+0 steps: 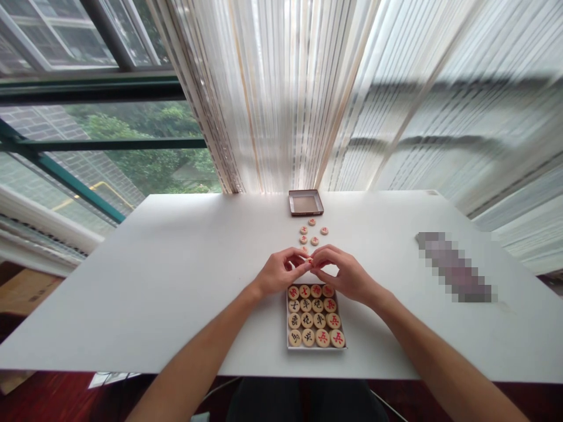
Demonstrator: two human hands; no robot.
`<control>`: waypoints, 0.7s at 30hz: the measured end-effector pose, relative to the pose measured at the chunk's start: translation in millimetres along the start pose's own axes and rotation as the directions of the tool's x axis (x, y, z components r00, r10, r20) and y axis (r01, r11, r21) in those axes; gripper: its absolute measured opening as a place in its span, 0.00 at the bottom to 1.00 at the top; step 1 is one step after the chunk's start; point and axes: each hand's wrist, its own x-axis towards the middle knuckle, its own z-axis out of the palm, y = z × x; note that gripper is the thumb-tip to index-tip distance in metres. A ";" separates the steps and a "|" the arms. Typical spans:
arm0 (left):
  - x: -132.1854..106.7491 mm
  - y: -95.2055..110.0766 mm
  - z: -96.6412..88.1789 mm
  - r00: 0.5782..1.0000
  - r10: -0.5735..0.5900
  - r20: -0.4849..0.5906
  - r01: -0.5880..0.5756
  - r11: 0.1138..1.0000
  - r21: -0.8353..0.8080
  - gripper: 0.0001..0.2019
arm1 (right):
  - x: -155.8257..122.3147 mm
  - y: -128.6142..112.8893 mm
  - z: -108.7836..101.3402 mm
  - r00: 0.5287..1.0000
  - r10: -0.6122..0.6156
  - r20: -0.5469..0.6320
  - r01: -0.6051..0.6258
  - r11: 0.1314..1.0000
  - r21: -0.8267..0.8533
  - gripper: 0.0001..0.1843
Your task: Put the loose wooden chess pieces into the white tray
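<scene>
Smooth wooden xiangqi pieces (307, 320), matt white tabletop (132, 293)

Head camera looks forward and down.

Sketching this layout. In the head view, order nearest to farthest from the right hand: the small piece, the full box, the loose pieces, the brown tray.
Right hand:
1. Small piece, at its fingertips
2. Full chess box, below it
3. Loose pieces, ahead on the table
4. Brown tray, at the far edge
</scene>
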 end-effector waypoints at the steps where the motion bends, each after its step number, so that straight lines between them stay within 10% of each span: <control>1: -0.1 -0.5 -0.3 1.000 0.000 0.005 0.000 1.000 -0.003 0.19 | -0.3 0.5 -0.3 1.000 0.001 0.001 -0.001 1.000 -0.024 0.06; 21: -0.8 0.7 -3.3 0.998 0.053 0.039 -0.053 0.999 -0.003 0.17 | -1.4 3.8 -0.4 0.998 0.017 -0.052 -0.022 0.994 -0.107 0.08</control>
